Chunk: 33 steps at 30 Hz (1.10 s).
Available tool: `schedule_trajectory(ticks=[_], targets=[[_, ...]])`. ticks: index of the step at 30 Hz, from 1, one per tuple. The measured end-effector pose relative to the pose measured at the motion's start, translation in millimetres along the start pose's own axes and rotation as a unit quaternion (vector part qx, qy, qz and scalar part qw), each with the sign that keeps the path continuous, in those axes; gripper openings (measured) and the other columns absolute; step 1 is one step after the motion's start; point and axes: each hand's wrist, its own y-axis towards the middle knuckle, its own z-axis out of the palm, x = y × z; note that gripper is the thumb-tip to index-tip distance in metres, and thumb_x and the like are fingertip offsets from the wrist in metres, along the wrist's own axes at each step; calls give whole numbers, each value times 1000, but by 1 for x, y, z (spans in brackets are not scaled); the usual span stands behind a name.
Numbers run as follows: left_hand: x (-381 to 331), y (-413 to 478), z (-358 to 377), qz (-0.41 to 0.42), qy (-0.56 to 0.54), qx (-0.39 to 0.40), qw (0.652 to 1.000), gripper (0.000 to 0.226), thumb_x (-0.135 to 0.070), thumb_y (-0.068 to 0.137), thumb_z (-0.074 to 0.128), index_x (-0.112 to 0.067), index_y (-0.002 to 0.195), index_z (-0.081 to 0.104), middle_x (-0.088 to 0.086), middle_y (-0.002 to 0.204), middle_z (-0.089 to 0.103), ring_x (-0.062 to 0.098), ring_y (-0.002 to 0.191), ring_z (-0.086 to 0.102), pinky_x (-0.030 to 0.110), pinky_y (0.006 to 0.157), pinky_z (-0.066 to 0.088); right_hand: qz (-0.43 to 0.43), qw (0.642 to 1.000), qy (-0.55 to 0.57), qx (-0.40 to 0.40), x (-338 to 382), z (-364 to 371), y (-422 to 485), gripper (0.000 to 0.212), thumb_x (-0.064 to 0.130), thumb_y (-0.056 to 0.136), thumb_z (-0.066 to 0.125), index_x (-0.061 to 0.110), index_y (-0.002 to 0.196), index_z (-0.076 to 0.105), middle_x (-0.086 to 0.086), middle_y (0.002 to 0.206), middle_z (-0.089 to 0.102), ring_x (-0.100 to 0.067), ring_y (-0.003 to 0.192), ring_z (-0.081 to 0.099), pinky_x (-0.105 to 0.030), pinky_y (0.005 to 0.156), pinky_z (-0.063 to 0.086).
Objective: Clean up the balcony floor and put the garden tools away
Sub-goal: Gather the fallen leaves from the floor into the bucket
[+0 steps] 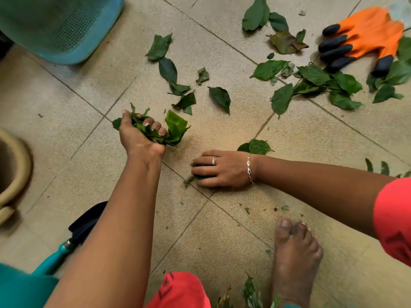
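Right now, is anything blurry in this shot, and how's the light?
Head view: light soft and even, only faint shadows under the left hand and right hand; no glare on the floor tiles; leaves mid-frame are sharp; the orange glove and teal basket near the top corners look smeared.

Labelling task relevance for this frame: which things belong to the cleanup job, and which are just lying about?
Job:
- leaves, scattered
- left hand, gripping a bunch
- right hand, closing on more
- glove
- trowel

Lying about:
- basket (use unclear)
- pot
- foot
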Motion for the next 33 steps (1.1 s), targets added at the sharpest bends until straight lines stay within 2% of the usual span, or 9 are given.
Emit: schedule_trajectory(ticks=[3,8,13,17,20,23,25,28,33], targets=[[3,0,-2,-7,8,-3,1000,44,-39,99,37,-18,61,38,-5,42,31,10,32,26,16,36,20,11,999,-7,-41,3,1,-5,8,18,92,42,10,95,42,-10,88,63,-23,70,59,-32,59,48],[13,-4,-5,-22,21,5,1000,43,-40,99,37,-18,62,38,-5,42,31,9,32,26,15,36,21,110,992,5,-56,3,-6,1,28,23,82,47,6,66,60,-5,55,53,-18,34,47,-14,34,29],[9,-6,-3,-19,11,12,1000,43,-39,99,38,-18,62,39,-6,43,31,9,33,26,16,36,20,364,909,97,-177,1,-38,-17,36,26,85,44,15,50,48,9,47,33,-10,35,31,-12,40,23],[6,-4,-5,-15,5,9,1000,43,-39,99,38,-18,62,39,-6,44,32,9,34,26,16,37,20,466,851,67,-232,4,-34,-56,40,29,87,45,6,55,53,-8,61,47,-14,57,38,-27,47,37],[7,-3,-7,-17,8,8,1000,43,-40,99,37,-18,62,39,-6,43,32,9,33,27,15,38,21,428,874,111,-204,13,-20,-56,50,51,89,43,5,72,55,-17,94,50,-24,88,45,-36,71,45],[6,-3,-8,-20,6,9,1000,43,-41,99,37,-18,63,39,-6,43,32,9,33,27,15,37,21,289,952,93,-50,16,-8,-48,59,66,84,37,15,111,52,-21,136,42,-38,127,39,-49,103,36],[6,-3,-8,-19,3,9,1000,43,-40,99,37,-18,62,39,-5,43,32,9,33,27,15,37,21,204,979,29,0,14,-3,-48,56,60,89,37,17,122,50,-18,138,46,-38,131,39,-51,107,30],[3,-2,-8,-15,3,11,1000,43,-40,99,36,-18,62,39,-5,43,32,9,33,27,15,36,21,188,980,-40,-48,14,-6,-48,31,42,93,43,13,99,52,-13,102,65,-30,95,62,-40,80,51],[3,-1,-14,-16,2,6,1000,43,-39,99,36,-18,62,39,-5,42,32,9,33,27,16,36,21,156,987,-16,-26,-8,-13,-27,43,39,92,44,9,63,55,-5,60,54,-19,42,49,-23,40,40]])
